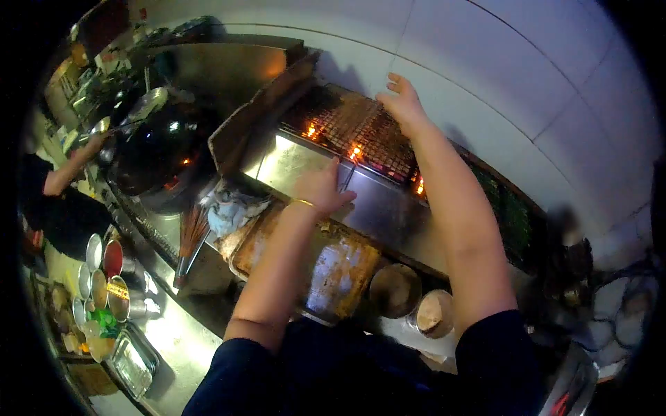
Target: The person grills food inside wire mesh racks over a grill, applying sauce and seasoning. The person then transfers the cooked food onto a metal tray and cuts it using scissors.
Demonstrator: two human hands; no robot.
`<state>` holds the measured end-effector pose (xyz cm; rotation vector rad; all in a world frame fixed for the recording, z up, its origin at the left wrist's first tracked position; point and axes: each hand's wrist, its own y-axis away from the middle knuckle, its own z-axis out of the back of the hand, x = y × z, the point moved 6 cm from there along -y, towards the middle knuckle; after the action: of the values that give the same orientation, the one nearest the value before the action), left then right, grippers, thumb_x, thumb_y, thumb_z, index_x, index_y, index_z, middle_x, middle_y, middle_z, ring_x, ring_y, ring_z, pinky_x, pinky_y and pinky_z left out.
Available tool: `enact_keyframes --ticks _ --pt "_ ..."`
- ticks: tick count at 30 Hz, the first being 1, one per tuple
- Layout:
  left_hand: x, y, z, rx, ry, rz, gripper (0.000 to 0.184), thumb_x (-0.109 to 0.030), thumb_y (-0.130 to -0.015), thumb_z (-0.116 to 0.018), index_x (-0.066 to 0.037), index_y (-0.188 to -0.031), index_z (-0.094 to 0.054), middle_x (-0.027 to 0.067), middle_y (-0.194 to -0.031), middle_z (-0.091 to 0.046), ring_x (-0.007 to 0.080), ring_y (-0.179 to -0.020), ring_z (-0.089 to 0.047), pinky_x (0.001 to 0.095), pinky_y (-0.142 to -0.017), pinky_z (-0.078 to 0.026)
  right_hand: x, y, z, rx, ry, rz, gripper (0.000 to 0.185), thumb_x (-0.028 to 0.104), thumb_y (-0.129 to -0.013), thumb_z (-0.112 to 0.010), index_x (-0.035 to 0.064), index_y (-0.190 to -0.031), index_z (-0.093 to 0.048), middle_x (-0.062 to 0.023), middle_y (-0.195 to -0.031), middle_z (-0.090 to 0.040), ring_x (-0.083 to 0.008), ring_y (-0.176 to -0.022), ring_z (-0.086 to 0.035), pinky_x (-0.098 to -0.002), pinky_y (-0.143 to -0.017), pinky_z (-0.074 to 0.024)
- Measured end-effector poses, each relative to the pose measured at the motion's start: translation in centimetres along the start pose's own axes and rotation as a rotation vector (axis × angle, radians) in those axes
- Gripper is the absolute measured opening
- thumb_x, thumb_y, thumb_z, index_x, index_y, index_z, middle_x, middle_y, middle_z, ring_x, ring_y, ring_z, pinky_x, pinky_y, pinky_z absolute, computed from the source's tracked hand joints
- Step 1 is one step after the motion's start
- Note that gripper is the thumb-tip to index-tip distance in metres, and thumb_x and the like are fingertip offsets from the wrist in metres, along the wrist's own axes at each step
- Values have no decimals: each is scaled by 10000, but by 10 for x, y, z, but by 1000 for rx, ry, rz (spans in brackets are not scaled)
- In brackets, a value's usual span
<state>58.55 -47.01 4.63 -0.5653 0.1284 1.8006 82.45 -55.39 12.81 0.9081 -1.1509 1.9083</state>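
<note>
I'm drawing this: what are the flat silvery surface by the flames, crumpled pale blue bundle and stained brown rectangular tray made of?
The flat silvery surface: probably smooth steel; it shines. The crumpled pale blue bundle: apparently cloth, softly folded. The stained brown rectangular tray: likely dull metal, with silvery patches between stains.

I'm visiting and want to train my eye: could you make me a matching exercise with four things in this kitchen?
1. Grill
2. Cloth
3. Left hand
4. Wok

A. yellow band at its wrist
B. black and round
C. flames showing
D. pale and crumpled

Right pairs: 1-C, 2-D, 3-A, 4-B
</note>
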Motion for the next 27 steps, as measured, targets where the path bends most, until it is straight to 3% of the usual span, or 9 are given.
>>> enact_keyframes --ticks 3,5,6,8,11,14,20,26,27 --pt "-8 12 23 278 170 57 730 -413 -712 -713 -79 -1304 -443 206 -1194 -574 360 -1039 -589 435 -908 -462 47 28 29 11 159 -132 547 90 -753 -655 57 -1270 -477 -169 -1153 -592 -315 -876 -631 -392 -732 -514" --pt "-15 20 37 9 111 -56 695 -363 -719 -733 -66 -1286 -463 199 -1236 -551 359 -1081 -567 421 -921 -456 32 48 24 124 578 -152 626 128 -749 -643 83 -1332 -421 -206 -1241 -539 -342 -1037 -596 -382 -860 -490" --pt "-33 22 55 -72 107 -104 686 -263 -718 -757 -43 -1297 -461 198 -1295 -507 351 -1153 -519 411 -952 -442 14 57 12 226 860 23 807 204 -742 -677 135 -1434 -268 -221 -1385 -402 -348 -1239 -449 -409 -1030 -368" --pt "-66 40 82 -327 284 -370 654 -96 -753 -721 -6 -1333 -434 188 -1339 -480 312 -1231 -470 374 -1040 -359 16 73 42 431 746 -111 1013 332 -727 -707 172 -1486 -56 -212 -1495 -221 -380 -1362 -253 -504 -1108 -209" --pt "-91 69 87 -415 758 -539 475 -21 -816 -585 22 -1278 -480 186 -1253 -531 282 -1156 -512 377 -1003 -372 0 75 123 281 642 33 880 317 -754 -692 135 -1462 -203 -224 -1433 -338 -336 -1326 -344 -432 -1085 -291" --pt "-114 96 39 -159 1010 -538 378 -98 -859 -585 15 -1212 -510 168 -1153 -569 264 -1034 -563 374 -882 -460 -16 96 266 379 632 -29 653 322 -788 -671 85 -1352 -444 -214 -1301 -509 -321 -1203 -498 -412 -1006 -399" --pt "-153 148 -98 468 1023 -174 357 -54 -834 -610 6 -1176 -529 117 -1047 -615 178 -949 -583 318 -845 -468 2 258 655 -257 1181 -589 450 414 -814 -610 -2 -980 -658 -184 -920 -666 -291 -854 -628 -380 -757 -484" --pt "-233 179 -164 679 1477 357 414 -408 -919 -527 -70 -1157 -548 73 -1077 -587 168 -832 -564 276 -710 -477 -96 326 844 -367 1133 -427 413 357 -834 -605 -23 -990 -652 -186 -961 -664 -288 -766 -647 -387 -742 -483" --pt "-237 186 -179 578 1667 580 465 -328 -915 -550 -31 -1264 -467 133 -1050 -607 240 -894 -616 342 -707 -545 -121 323 855 -369 1058 -459 417 349 -825 -615 -18 -1021 -643 -184 -986 -660 -294 -809 -644 -388 -763 -481"
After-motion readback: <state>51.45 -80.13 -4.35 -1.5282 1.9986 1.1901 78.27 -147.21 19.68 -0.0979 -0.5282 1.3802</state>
